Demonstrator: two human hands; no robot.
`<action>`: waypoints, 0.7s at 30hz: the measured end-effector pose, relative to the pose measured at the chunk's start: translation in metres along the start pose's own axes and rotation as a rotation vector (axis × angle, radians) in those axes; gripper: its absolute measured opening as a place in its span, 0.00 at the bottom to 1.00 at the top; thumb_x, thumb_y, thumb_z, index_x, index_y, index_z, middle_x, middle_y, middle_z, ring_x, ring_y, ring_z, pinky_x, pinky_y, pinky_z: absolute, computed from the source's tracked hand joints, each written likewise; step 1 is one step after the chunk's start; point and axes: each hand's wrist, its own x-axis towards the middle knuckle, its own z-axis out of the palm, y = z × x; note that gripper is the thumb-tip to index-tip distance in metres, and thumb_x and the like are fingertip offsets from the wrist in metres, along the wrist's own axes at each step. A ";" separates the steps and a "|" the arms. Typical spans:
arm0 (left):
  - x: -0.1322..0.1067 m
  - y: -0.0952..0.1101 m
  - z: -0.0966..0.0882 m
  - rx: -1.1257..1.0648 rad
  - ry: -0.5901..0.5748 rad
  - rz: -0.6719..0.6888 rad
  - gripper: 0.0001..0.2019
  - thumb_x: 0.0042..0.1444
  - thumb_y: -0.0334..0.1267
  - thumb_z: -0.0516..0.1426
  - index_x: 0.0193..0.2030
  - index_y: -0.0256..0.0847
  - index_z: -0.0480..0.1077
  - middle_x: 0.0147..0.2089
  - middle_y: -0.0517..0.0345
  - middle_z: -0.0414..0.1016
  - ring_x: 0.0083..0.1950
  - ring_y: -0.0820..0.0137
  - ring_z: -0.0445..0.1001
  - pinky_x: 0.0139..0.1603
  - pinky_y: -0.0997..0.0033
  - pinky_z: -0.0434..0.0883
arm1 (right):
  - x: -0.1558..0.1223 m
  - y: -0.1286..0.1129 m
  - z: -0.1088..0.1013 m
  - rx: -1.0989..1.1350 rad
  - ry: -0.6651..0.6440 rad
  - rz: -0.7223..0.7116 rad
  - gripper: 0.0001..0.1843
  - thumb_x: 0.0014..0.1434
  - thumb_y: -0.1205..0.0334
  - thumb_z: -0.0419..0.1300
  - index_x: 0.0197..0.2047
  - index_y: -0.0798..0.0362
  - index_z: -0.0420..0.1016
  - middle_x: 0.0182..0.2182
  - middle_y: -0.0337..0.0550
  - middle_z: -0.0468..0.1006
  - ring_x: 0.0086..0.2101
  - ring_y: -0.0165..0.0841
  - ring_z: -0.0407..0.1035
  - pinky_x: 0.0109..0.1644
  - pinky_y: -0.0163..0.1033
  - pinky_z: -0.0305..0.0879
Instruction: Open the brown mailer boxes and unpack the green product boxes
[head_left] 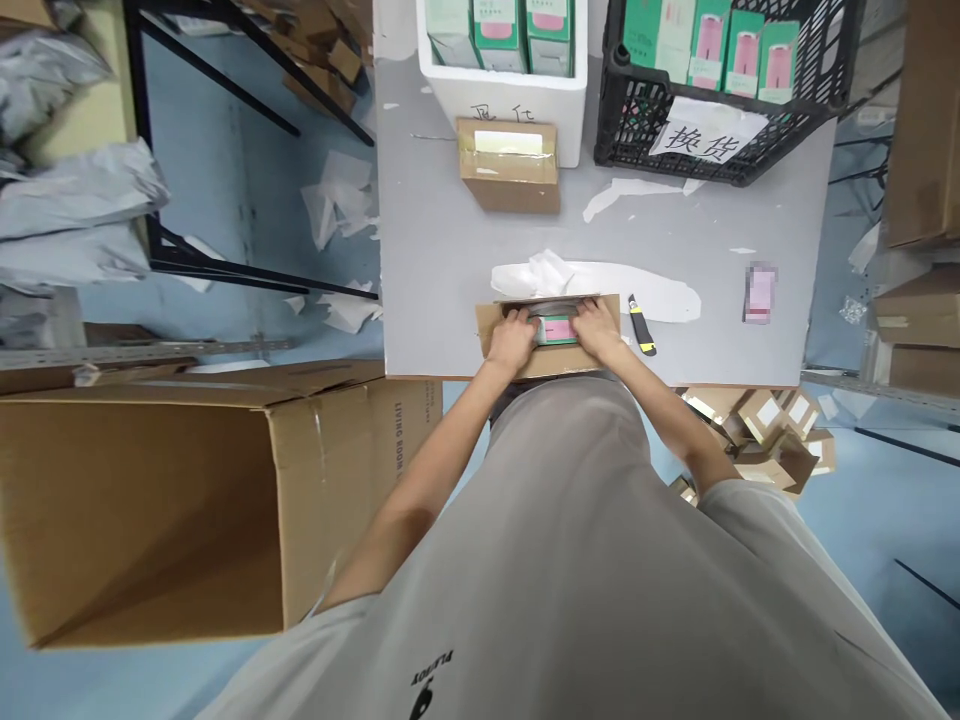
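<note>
Head view, desk (712, 235): grey-topped, carrying the open carton (551, 364) near its edge, between 6 and 7 o'clock.
Pink-and-green box (557, 330): lies inside the open carton, between the two hands.
Left hand (512, 340): fingers partly curled, reaching into the carton at the box's 9 o'clock end; whether they clamp the box or only touch it, I cannot tell.
Right hand (596, 328): likewise half bent, fingertips down at the box's 3 o'clock end; its grip is hidden too.
Utility knife (642, 325): black and yellow, on the desk at the carton's 3 o'clock, near the right hand.
Pink item (760, 293): blurred, farther out at 3 o'clock.
White sheet (660, 293): spread just beyond the carton, toward 1 o'clock.
Taped cardboard box (509, 185): between 11 and 12 o'clock, by the white bin (501, 95).
Black crate (622, 120): 1 o'clock, holding green-and-pink packages (742, 55).
</note>
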 end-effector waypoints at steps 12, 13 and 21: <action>0.010 0.002 0.002 0.148 -0.062 0.060 0.31 0.68 0.24 0.61 0.78 0.33 0.74 0.79 0.24 0.73 0.79 0.39 0.74 0.77 0.44 0.77 | 0.001 0.012 0.017 -0.084 0.013 -0.145 0.24 0.70 0.73 0.65 0.66 0.68 0.89 0.73 0.74 0.81 0.78 0.57 0.68 0.88 0.61 0.57; 0.010 0.002 0.002 0.149 -0.061 0.058 0.31 0.68 0.24 0.61 0.78 0.33 0.73 0.80 0.24 0.72 0.80 0.39 0.73 0.77 0.44 0.77 | 0.001 0.012 0.018 -0.089 0.016 -0.149 0.24 0.70 0.72 0.66 0.66 0.68 0.89 0.73 0.74 0.81 0.78 0.58 0.68 0.89 0.60 0.57; 0.013 0.005 -0.003 0.191 -0.082 0.028 0.30 0.69 0.30 0.67 0.77 0.41 0.71 0.77 0.27 0.73 0.75 0.42 0.78 0.68 0.50 0.83 | 0.000 0.011 0.009 -0.177 0.011 -0.169 0.24 0.72 0.63 0.71 0.66 0.67 0.89 0.70 0.72 0.84 0.74 0.56 0.72 0.85 0.57 0.62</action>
